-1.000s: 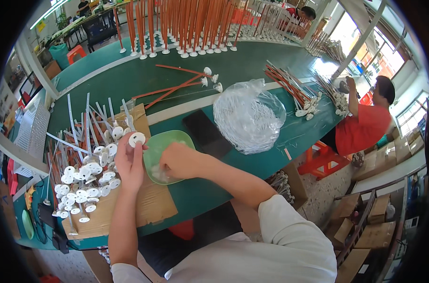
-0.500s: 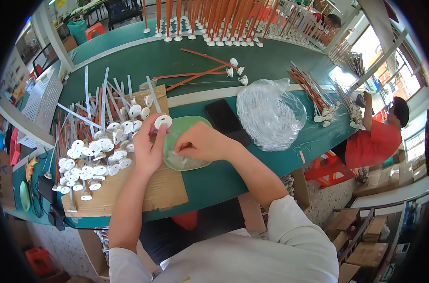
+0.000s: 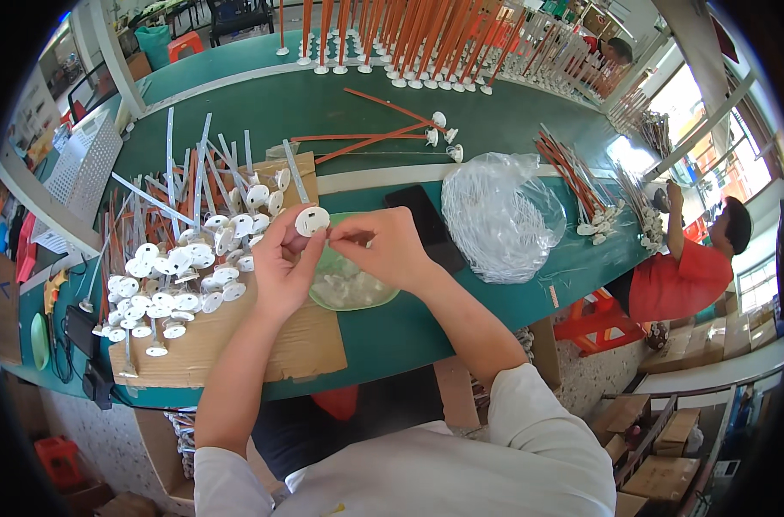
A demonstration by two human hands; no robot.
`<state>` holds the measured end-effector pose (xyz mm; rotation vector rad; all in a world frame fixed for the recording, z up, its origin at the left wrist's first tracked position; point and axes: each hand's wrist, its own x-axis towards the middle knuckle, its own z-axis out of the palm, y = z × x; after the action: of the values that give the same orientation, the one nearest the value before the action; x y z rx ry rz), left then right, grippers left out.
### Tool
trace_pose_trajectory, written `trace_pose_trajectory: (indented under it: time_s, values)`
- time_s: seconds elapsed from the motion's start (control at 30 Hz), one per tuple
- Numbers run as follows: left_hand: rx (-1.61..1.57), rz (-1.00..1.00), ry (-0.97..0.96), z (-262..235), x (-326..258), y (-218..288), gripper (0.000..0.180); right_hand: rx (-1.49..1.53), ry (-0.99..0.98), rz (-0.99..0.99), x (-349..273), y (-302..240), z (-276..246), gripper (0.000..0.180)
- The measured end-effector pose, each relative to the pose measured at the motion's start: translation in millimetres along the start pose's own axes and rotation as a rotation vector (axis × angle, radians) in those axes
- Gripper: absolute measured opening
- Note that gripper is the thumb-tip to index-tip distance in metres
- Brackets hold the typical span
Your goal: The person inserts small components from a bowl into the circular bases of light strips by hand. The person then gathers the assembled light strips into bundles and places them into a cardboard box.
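Note:
My left hand [image 3: 287, 263] grips a metal strip with a round white disc [image 3: 312, 221] at its end, the disc's slotted face turned up toward me. Close to the disc's right edge, my right hand [image 3: 383, 246] pinches its thumb and fingertips together; whatever they hold is too small to make out. Beneath my hands stands a light green bowl [image 3: 357, 302] with small clear pieces inside. To the left, many more strips with white discs [image 3: 181, 258] lie heaped on a cardboard sheet [image 3: 297, 349].
Right of the bowl lie a black phone [image 3: 425, 226] and a clear plastic bag [image 3: 502, 220] of thin white pieces. Brown strips [image 3: 383, 138] lie crossed beyond, with rows of upright ones [image 3: 426, 43] at the back. A person in red [image 3: 681, 280] sits at right.
My right hand has risen out of the green bowl and moved up beside the white disc. My left hand still holds the disc, slightly farther right in the view.

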<state>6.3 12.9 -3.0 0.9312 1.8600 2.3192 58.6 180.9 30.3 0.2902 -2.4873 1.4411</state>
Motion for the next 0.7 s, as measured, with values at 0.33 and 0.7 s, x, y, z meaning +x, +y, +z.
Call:
trace_pose_trajectory:
  time_s: [0.33, 0.7]
  values:
    - [-0.155, -0.021, 0.027, 0, 1, 2, 0.04, -0.451, 0.473, -0.767, 1, 3, 17, 0.013]
    - [-0.251, -0.069, 0.071, -7, 6, 12, 0.052, -0.34, 0.453, -0.674, 1, -5, 24, 0.014]
